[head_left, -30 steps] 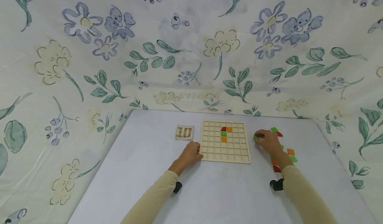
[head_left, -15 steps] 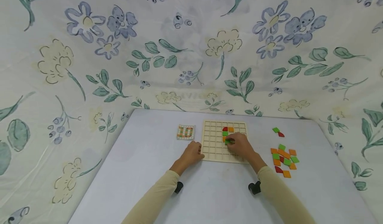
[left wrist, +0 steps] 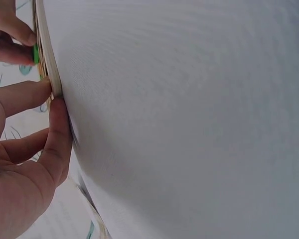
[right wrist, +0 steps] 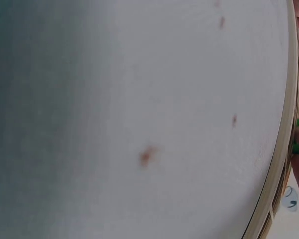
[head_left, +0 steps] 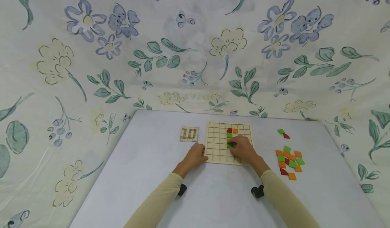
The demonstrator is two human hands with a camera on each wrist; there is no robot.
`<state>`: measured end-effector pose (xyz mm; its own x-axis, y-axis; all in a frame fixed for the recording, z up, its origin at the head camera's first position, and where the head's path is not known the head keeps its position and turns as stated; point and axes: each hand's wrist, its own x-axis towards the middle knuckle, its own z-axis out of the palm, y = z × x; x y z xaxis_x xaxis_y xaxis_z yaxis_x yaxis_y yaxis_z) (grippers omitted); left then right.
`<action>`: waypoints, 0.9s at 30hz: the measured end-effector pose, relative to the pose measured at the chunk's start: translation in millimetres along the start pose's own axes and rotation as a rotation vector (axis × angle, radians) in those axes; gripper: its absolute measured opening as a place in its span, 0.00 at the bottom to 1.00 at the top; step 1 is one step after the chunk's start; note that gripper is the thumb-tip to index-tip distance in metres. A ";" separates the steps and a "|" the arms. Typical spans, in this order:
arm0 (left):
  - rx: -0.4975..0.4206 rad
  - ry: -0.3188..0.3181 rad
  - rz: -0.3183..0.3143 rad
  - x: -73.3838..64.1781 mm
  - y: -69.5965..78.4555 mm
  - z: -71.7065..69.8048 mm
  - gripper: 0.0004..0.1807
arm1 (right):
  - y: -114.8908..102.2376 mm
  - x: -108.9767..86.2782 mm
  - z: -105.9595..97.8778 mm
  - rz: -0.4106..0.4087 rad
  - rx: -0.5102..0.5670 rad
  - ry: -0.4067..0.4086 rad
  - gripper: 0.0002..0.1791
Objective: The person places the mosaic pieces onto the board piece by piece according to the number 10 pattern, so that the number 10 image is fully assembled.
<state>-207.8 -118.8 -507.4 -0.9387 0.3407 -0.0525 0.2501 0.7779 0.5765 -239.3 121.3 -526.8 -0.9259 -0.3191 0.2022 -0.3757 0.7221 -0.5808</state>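
A pale wooden grid board (head_left: 214,150) lies on the white table. My left hand (head_left: 196,153) holds its left edge near the front corner; in the left wrist view the thumb is on top and a finger against the side of the board's rim (left wrist: 51,64). With thumb and fingers, my right hand (head_left: 243,148) pinches a green square tile (head_left: 229,145) at the grid, just in front of an orange tile (head_left: 228,140). Beyond that are a second green tile (head_left: 229,135), a red quarter-round tile (head_left: 229,130) and another orange tile (head_left: 235,130) in cells.
Left of the board lies a small pattern card (head_left: 189,133) with a checked design. Several loose orange, green and red tiles (head_left: 288,156) are spread at the right. Behind them are a lone green tile (head_left: 281,131) and a red rounded one (head_left: 286,136). Floral cloth (head_left: 195,68) rises behind the table.
My right hand has carried the green tile leftward from the right side onto the board, then lowered it slightly into the column. The left hand stays at the board's edge.
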 end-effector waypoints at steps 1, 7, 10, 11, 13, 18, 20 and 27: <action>-0.001 0.000 0.000 0.1 -0.1 0.2 0.12 | -0.1 0.1 -0.2 0.006 -0.003 -0.006 0.12; -0.001 0.002 0.006 2.0 -1.2 1.5 0.13 | -0.9 0.7 -3.2 -0.019 -0.039 -0.049 0.09; 0.003 -0.002 0.000 2.4 -1.6 1.5 0.12 | -1.9 0.0 -4.4 -0.085 -0.084 -0.094 0.07; 0.005 -0.005 -0.004 2.3 -1.8 1.3 0.13 | -2.2 -0.5 -4.6 -0.103 -0.095 -0.110 0.07; 0.005 -0.008 -0.011 2.1 -1.3 0.6 0.13 | -2.7 -1.4 -5.1 -0.129 -0.114 -0.140 0.07; -0.004 -0.005 -0.005 0.9 -0.3 -1.2 0.12 | 0.1 -3.4 -7.5 -0.154 -0.124 -0.145 0.07; -0.004 -0.004 -0.001 0.6 0.1 -1.0 0.11 | 4.6 -3.8 -11.9 -0.178 -0.150 -0.125 0.08; -0.009 0.013 0.020 0.3 1.2 -0.6 0.11 | 41.1 -5.5 -60.0 -0.080 -0.185 0.053 0.08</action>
<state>-208.0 -118.1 -506.3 -0.9364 0.3497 -0.0303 0.2671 0.7661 0.5846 -252.0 189.6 -504.5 -0.8915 -0.3514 0.2858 -0.4450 0.7974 -0.4077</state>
